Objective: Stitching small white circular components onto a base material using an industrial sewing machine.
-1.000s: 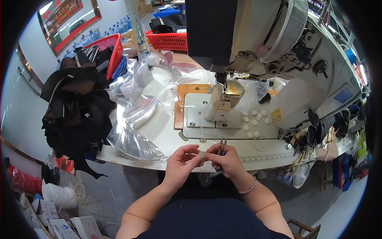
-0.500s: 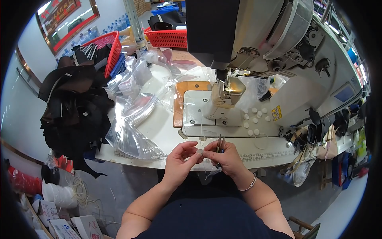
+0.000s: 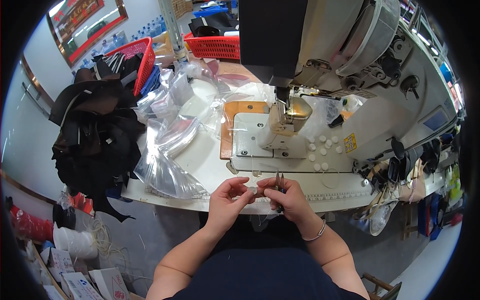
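Observation:
My left hand [image 3: 225, 202] is closed in a pinch on a small whitish round disc [image 3: 253, 190] at the front edge of the table. In my right hand [image 3: 292, 202] sits a pair of small thread snips [image 3: 280, 182], blades pointing away from me and slightly apart. The right fingertips are close beside the disc; whether they touch it is too small to tell. Fine thread hangs below the hands. Just beyond them stands the sewing machine's post [image 3: 282, 127], and several similar white discs [image 3: 325, 145] lie to its right.
Clear plastic bags [image 3: 170, 150] cover the table's left part. A heap of black material [image 3: 95, 135] hangs at the far left. Red baskets [image 3: 212, 47] stand at the back. The sewing machine head [image 3: 272, 40] looms above the table, and a ruler strip [image 3: 330, 196] runs along its front edge.
My right hand has drawn slightly to the right, and the snips have tilted a little with it. More of the disc in my left fingers shows. The whole view has shifted slightly.

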A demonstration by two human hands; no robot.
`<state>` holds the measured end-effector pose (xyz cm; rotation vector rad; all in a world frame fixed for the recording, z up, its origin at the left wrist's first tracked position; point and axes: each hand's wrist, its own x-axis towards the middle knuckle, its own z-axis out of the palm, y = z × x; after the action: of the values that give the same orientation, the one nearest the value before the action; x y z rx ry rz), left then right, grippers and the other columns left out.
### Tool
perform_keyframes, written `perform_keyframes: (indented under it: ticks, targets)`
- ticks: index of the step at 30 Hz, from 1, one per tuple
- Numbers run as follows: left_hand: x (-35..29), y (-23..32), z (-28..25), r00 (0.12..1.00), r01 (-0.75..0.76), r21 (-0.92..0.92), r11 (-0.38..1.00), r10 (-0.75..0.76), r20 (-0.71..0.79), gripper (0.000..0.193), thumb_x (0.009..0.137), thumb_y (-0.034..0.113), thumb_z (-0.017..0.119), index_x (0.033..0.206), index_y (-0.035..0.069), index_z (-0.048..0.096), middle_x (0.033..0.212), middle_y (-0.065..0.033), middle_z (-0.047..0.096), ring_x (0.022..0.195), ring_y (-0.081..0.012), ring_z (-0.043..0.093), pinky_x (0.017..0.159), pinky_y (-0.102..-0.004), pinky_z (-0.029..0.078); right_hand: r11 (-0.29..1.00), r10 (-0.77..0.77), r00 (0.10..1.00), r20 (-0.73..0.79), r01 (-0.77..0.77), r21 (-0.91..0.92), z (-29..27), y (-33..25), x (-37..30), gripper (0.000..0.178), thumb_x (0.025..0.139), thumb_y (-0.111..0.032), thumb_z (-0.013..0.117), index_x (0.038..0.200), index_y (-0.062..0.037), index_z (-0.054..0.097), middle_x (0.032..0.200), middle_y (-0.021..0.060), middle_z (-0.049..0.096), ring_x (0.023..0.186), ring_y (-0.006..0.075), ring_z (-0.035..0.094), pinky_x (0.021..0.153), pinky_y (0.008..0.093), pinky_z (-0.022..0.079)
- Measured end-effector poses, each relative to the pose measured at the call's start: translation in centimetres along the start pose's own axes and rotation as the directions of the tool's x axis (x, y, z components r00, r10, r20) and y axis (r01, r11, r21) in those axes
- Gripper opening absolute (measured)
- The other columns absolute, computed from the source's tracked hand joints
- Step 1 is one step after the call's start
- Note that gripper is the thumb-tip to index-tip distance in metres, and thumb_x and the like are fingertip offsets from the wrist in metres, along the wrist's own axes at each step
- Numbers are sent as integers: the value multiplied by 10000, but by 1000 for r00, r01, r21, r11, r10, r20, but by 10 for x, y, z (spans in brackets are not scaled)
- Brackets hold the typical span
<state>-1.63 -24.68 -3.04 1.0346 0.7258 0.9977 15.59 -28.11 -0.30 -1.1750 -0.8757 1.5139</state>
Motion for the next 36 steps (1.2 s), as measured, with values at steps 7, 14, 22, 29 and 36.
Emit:
perform_keyframes:
  ticks: [7, 14, 22, 29, 36]
  targets:
    - [-3, 1, 5, 998, 55, 19, 998, -55, -1, 298, 798, 12, 622, 1079, -16, 526, 855, -81, 593, 787, -131, 599, 742, -250, 523, 979, -110, 988, -109, 89, -185, 4, 11, 0, 191, 730, -60, 708, 892, -20, 616, 777, 23, 630, 608, 41, 522, 502, 173, 398]
    - [3, 8, 2, 944, 323, -123, 938, -310, 113, 187, 808, 77, 631, 953, -17, 561, 845, -73, 606, 736, -119, 603, 715, -233, 519, 977, -201, 973, -113, 192, -89, 1, 10, -7, 193, 731, -36, 701, 901, -13, 614, 735, 14, 610, 607, 45, 522, 539, 180, 414]
    - [28, 24, 13, 953, 212, -41, 976, -197, 230, 162, 780, 59, 652, 901, -20, 580, 809, -68, 611, 722, -136, 602, 681, -253, 507, 925, -106, 990, -88, 131, 357, -27, -10, 1, 235, 810, -150, 638, 1005, -24, 601, 742, 43, 616, 650, 108, 584, 426, 171, 345]
    - [64, 74, 28, 957, 147, 79, 986, -162, 242, 301, 765, 43, 646, 1040, -31, 549, 813, -62, 603, 726, -132, 599, 659, -250, 497, 914, -221, 953, -208, 277, 295, -39, -48, 16, 81, 826, -142, 597, 790, -99, 539, 726, 67, 608, 591, 125, 588, 400, 176, 344]
    - [81, 109, 36, 960, 54, 101, 993, -79, 269, 413, 757, 10, 615, 1152, -25, 501, 764, -38, 572, 704, -114, 585, 636, -226, 485, 879, -350, 918, -185, 390, 275, -26, -78, 17, 89, 865, -136, 556, 832, -61, 521, 873, 131, 635, 595, 152, 612, 370, 196, 348]
